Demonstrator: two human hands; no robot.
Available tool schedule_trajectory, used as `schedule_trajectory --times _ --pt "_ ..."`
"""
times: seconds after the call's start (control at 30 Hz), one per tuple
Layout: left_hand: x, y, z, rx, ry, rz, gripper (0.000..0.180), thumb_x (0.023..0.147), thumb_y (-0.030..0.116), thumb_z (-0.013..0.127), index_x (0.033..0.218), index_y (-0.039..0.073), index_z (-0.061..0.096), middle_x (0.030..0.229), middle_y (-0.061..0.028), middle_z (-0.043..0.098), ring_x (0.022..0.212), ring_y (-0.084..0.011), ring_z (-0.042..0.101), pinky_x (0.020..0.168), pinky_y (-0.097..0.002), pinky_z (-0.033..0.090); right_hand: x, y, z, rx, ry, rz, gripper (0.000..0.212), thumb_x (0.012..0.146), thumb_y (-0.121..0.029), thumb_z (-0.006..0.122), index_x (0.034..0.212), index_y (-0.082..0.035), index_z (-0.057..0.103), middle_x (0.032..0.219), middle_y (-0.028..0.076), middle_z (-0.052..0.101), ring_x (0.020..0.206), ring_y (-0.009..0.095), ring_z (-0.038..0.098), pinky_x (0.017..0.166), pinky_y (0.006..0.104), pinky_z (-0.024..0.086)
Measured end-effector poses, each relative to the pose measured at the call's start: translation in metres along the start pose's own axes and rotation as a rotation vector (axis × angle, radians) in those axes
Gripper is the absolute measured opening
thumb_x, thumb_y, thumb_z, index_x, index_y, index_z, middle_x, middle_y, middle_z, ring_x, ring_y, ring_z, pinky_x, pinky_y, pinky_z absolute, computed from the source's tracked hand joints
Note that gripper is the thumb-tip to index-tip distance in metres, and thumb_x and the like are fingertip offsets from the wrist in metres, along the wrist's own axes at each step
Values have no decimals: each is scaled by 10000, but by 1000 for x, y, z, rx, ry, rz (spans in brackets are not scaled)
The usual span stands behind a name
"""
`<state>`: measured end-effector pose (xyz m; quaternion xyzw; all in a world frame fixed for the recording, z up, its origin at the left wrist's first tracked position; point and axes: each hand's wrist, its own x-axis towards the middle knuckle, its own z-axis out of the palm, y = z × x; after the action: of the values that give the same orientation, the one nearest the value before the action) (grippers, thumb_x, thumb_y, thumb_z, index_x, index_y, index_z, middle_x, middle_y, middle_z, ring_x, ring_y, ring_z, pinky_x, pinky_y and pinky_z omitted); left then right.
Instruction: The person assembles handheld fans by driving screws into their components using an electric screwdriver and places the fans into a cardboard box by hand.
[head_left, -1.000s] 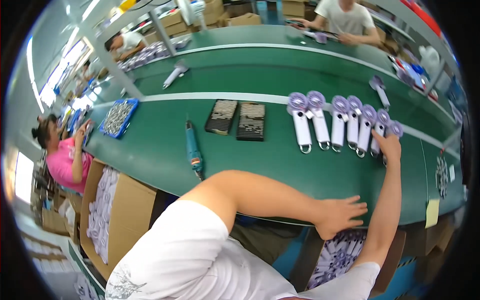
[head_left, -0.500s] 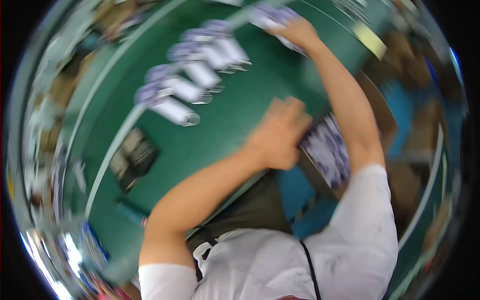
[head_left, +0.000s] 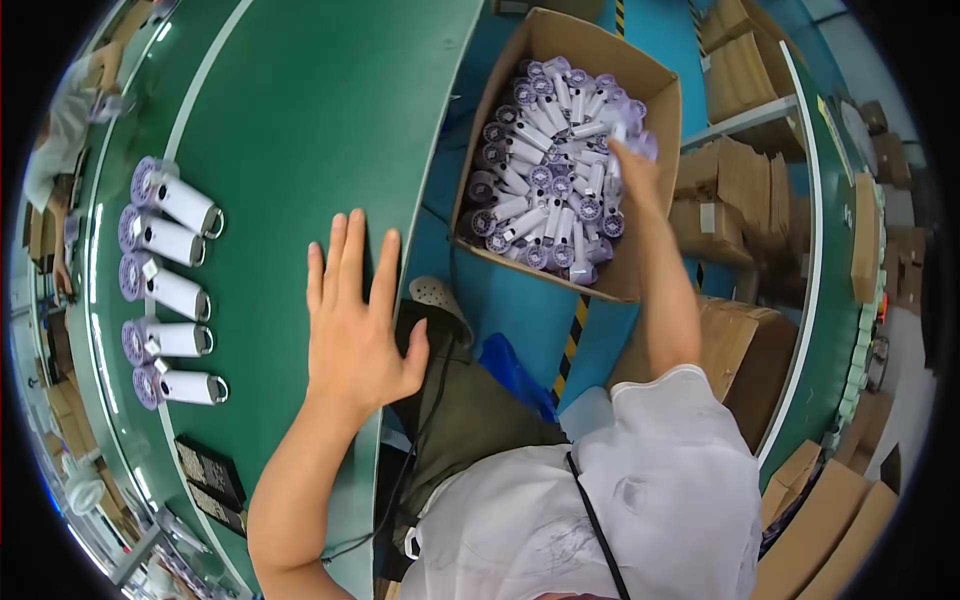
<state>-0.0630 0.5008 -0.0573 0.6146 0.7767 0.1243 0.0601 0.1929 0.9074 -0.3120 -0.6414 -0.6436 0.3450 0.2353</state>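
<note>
My left hand [head_left: 355, 330] lies flat near the right edge of the green table [head_left: 300, 130], fingers spread, with nothing in it. My right hand [head_left: 638, 172] reaches over the right side of an open cardboard box [head_left: 665, 95], closed on blurred white and purple handheld fans [head_left: 630, 138]; how many it holds is unclear. Heaped inside the box are many handheld fans [head_left: 540, 180] with white handles and round purple heads. Several more handheld fans [head_left: 175, 290] lie in a column on the table's left part, heads to the left and wrist loops to the right.
Two black boxes [head_left: 210, 475] lie on the table below the fan column. Cardboard cartons [head_left: 725, 200] fill a shelf at the right, beside another green surface [head_left: 830, 250]. A dark cable [head_left: 400, 480] hangs by the table edge. Another person [head_left: 60, 160] is at the far left.
The view has swung to the right. My right hand has gone from the table's far side to the box, with fans in it. My left hand now rests flat on the table.
</note>
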Motion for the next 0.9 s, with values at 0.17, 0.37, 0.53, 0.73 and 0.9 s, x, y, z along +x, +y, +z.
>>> schedule_trajectory --times 0.17,0.37,0.53,0.73,0.9 --pt "9 -3 8 -34 -15 17 881 734 200 714 1536 11 401 1605 -314 288 1508 -500 251 1210 -632 186 41 124 78 146 315 749 996 626 -536 908 1268 158 591 1347 287 611 1169 374 639 1009 458 502" --pt "10 -2 1 14 -47 -22 886 725 210 701 1535 3 407 1592 -337 299 1501 -518 260 1204 -642 191 28 85 104 -19 345 989 879 713 -641 786 1177 100 692 1269 267 674 1111 394 679 1019 465 501" --pt "10 -2 4 29 -81 -39 892 735 241 690 1547 15 397 1582 -362 296 1492 -530 273 1191 -658 193 50 90 120 -101 375 1031 899 767 -713 670 1146 102 713 1238 267 694 1123 390 683 1015 477 501" --pt "11 -3 7 28 -68 -41 850 752 242 681 1528 3 429 1564 -370 327 1475 -547 299 1192 -653 200 55 95 125 -242 352 827 828 761 -744 664 1108 2 764 1214 274 696 1094 428 668 963 523 506" --pt "13 -3 4 37 -76 -45 847 750 241 679 1524 -1 435 1562 -376 328 1473 -548 304 1188 -652 210 16 119 100 -398 45 159 827 764 -731 688 1229 -49 728 1290 342 611 1299 467 512 1096 510 417"
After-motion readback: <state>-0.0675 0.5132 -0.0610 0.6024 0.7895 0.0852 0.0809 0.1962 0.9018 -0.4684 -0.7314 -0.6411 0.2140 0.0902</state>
